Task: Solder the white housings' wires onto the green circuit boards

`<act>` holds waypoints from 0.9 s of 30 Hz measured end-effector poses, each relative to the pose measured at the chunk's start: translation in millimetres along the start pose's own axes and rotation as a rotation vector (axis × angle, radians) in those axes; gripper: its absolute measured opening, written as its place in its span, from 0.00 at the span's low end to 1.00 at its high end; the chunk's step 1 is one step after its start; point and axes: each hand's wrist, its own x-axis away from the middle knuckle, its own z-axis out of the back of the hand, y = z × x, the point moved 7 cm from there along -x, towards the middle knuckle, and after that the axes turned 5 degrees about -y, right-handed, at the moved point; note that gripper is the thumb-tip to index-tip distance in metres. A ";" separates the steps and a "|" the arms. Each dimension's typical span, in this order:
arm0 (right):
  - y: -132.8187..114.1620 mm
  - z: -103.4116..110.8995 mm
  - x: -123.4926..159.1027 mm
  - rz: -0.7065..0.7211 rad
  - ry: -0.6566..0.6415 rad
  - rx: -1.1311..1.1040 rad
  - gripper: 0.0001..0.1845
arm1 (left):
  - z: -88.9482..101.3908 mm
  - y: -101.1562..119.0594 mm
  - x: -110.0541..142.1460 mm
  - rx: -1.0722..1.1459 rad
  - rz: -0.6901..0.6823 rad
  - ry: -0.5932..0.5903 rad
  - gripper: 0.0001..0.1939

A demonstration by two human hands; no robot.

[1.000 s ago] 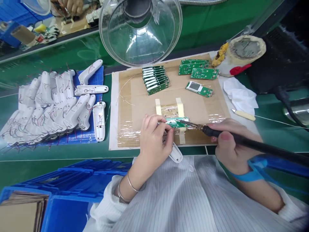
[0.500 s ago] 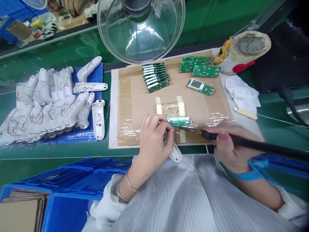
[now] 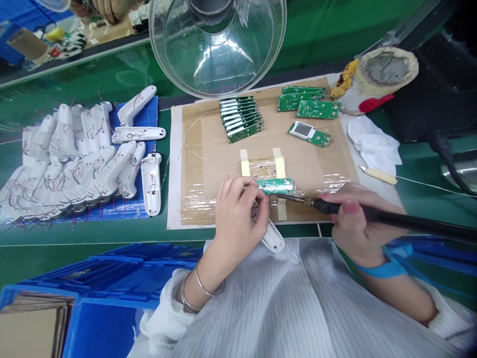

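Note:
My right hand [image 3: 359, 223] grips the black handle of a soldering iron [image 3: 298, 199]. The iron's tip points left and meets the lower edge of a green circuit board [image 3: 276, 186]. At that board's left end, my left hand [image 3: 238, 214] is closed in a pinch, its thumb and fingertips close to the tip. What those fingertips hold is too small to make out. Partly hidden beneath the left hand lies a white plastic shell [image 3: 274, 237], sticking out over the table's front edge. The board rests against a taped block [image 3: 263, 169] with pale strips on either side.
Stacked circuit boards [image 3: 242, 119] and a board with a small screen [image 3: 309, 133] lie on the cardboard [image 3: 208, 184]. White shells with wires [image 3: 93, 164] crowd the left. A clear round hood [image 3: 218, 54] hangs above. At right are a knife [image 3: 378, 175] and tissue [image 3: 374, 141].
The soldering iron and my right hand have shifted very slightly right. The white shell's end has moved a little down and right. My left hand stays almost in place.

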 end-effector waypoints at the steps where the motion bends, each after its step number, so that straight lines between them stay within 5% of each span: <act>1: 0.1 -0.9 -0.2 -0.008 -0.011 0.005 0.06 | -0.3 0.1 0.1 -0.008 0.000 -0.001 0.04; 11: 0.9 -5.3 1.5 -0.026 -0.093 0.023 0.08 | -1.6 2.1 -2.2 -0.050 0.007 -0.022 0.04; 16: 0.8 -0.5 -0.2 0.003 0.005 0.001 0.06 | -1.4 2.9 -3.5 -0.066 0.007 -0.047 0.04; 21: -2.9 -4.0 -1.5 0.018 -0.062 0.047 0.06 | -0.7 3.6 -3.0 -0.059 0.005 -0.048 0.04; 27: 1.2 0.1 -0.5 0.004 0.005 0.009 0.07 | -2.3 2.3 -3.8 -0.064 0.014 -0.046 0.04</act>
